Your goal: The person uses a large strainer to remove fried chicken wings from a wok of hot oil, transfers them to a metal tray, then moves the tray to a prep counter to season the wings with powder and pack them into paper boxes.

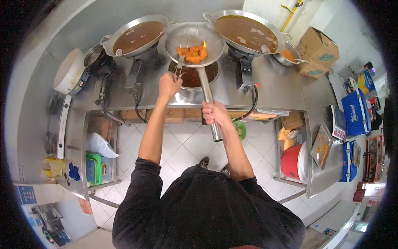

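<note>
My right hand (pixel 215 112) is closed round the long metal handle of a round strainer (pixel 174 46), raised over the far side of a pot of dark liquid (pixel 199 76). Several orange-brown fried pieces (pixel 196 54) lie together in the strainer's bowl. Metal tongs (pixel 180 63) are gripped in my left hand (pixel 170 85), their tips at the left edge of the pieces. Whether the tips pinch a piece cannot be told. The strainer hides the far part of the pot.
A wok of brown oil (pixel 136 35) stands on a burner at the left, another wok (pixel 247 32) at the right. Beyond the right wok are a small metal pan (pixel 287 54) and cardboard boxes (pixel 318 51). Black hoses (pixel 138 105) hang over the steel counter's front edge.
</note>
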Motion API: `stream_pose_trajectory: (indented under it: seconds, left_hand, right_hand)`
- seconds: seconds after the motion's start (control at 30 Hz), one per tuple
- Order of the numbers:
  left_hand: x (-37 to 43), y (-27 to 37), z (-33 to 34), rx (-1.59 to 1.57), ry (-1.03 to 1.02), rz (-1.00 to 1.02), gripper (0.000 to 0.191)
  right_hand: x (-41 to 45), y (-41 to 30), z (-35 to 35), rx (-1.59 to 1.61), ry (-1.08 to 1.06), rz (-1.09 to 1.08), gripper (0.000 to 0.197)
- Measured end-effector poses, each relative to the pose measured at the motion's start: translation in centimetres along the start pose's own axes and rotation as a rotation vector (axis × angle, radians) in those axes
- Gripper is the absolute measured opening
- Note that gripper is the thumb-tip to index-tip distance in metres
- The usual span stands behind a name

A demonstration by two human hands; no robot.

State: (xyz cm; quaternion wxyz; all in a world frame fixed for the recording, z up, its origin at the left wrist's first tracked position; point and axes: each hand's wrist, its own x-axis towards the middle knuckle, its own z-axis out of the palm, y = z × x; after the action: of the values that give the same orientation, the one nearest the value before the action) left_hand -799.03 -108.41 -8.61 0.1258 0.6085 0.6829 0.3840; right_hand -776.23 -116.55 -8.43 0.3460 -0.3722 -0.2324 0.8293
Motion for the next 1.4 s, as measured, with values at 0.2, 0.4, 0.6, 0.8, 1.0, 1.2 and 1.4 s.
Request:
stream_pose_trajectory:
  seconds: [0.2,0.4,0.6,0.8,1.0,1.2,1.4]
  left_hand:
    - [3.8,4.8,-5.9,-0.036,0.132,0.126,0.021]
    - [-0.7,1.6,-1.8,-0.1,0.091,0.084,0.021]
    - [-7.1,-4.9,2.1,-0.058,0.026,-0.039,0.021]
    - [-6.4,-2.2,0.5,-0.078,0.019,-0.03,0.024]
    - [-7.3,0.5,-1.8,-0.175,0.074,0.034,0.02]
    - [-7.5,2.2,0.0,-0.295,-0.033,0.007,0.025]
    - [-9.3,6.8,9.4,-0.279,-0.02,-0.09,0.029]
  right_hand:
    - [-3.6,-3.8,4.9,-0.044,-0.051,-0.182,0.014]
    - [-3.7,-1.1,1.0,-0.085,-0.022,-0.094,0.013]
    - [-3.2,2.5,-2.0,-0.172,0.038,0.017,0.011]
    - [-2.3,2.0,-3.4,-0.027,-0.051,0.078,0.011]
    - [-10.3,1.5,-7.8,0.069,0.035,0.048,0.015]
    - [-24.2,0.4,-13.4,0.233,0.205,-0.074,0.018]
    - [-36.1,-3.2,-24.9,0.291,0.596,-0.338,0.022]
